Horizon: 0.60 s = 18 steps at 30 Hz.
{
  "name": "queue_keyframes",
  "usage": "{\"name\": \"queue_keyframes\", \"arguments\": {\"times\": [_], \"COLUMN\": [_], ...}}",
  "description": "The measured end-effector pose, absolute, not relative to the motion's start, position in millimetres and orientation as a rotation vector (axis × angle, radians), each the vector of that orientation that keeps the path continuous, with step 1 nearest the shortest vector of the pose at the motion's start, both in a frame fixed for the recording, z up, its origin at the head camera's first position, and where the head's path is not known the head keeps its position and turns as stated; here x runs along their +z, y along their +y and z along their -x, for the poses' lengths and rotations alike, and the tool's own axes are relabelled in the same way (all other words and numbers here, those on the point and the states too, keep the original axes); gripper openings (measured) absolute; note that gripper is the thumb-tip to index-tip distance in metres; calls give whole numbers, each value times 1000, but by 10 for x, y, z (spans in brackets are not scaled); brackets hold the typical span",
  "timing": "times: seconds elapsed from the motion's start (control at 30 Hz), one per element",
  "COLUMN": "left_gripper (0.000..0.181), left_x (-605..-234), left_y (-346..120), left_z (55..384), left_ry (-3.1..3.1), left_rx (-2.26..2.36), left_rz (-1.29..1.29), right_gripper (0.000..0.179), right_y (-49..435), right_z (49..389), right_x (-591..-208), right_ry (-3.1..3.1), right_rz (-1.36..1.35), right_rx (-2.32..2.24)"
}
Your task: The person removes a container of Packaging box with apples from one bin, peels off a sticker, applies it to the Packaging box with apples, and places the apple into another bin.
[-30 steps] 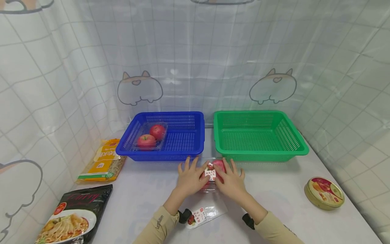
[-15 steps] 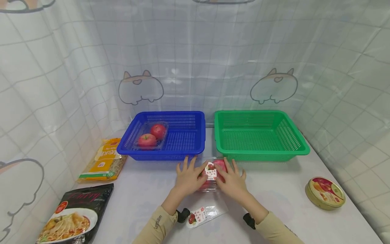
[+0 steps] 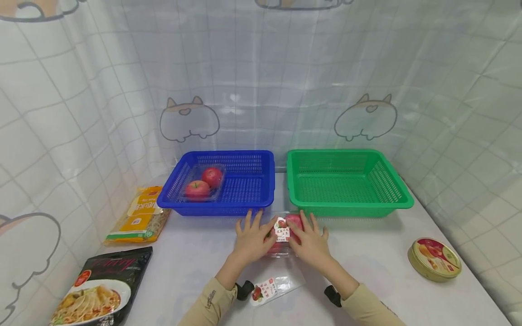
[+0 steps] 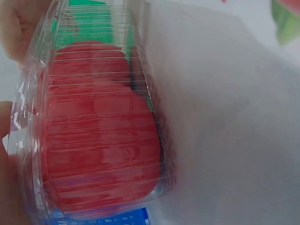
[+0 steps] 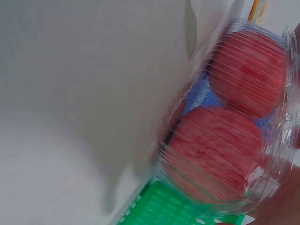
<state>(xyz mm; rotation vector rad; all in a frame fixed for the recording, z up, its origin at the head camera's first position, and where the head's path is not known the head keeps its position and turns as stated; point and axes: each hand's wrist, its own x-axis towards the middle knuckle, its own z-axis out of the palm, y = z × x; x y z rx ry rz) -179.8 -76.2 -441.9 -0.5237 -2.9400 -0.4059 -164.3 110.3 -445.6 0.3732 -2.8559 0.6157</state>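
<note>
In the head view, a clear plastic clamshell box (image 3: 281, 253) with red apples (image 4: 101, 145) inside sits on the table, in front of the gap between two baskets. A white label (image 3: 281, 230) with red print and a fruit picture lies on its lid. My left hand (image 3: 250, 241) rests on the box's left side, fingers spread, thumb by the label. On the opposite side, my right hand (image 3: 311, 244) touches the lid and label with outstretched fingers. Both wrist views show the ribbed box wall close up. Nearer to me lies a clear sheet (image 3: 287, 281) bearing another label (image 3: 263, 291).
A blue basket (image 3: 226, 210) at back left holds a clear box of two apples (image 3: 197, 190). A green basket (image 3: 350, 210) stands at back right. Left are a yellow food bag (image 3: 138, 217) and a black noodle packet (image 3: 102, 285); right, a round tin (image 3: 435, 259).
Both hands stay on the box, with the left hand shifted very slightly left. The view tilts a little; the box, label and baskets otherwise stay put.
</note>
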Motion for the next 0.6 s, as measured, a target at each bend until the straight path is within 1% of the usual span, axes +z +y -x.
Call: {"name": "queue_keyframes", "arguments": {"times": [0.17,0.3,0.5,0.6], "left_gripper": [52,58,65,68], "left_x": [-4421,-4421,-4506,-4570], "left_y": [-806,-897,-1025,-1046], "left_z": [1758,1707,1712,1740], "left_ry": [-2917,-2907,-2858,-2848], "left_rx": [-499,-665,-933,-1121], "left_rz": [527,469,368,274], "right_gripper": [52,59,68,73], "right_y": [1135,1213,1345,1381], "right_z": [1622,1612,1656,1669], "right_x": [-4468,-4474,-4445,-4437], "right_ry": [-2790,-2763,-2717,-2673], "right_rz": [-360,-303,-174,-85], "right_rx": [718,917,1484,1768]}}
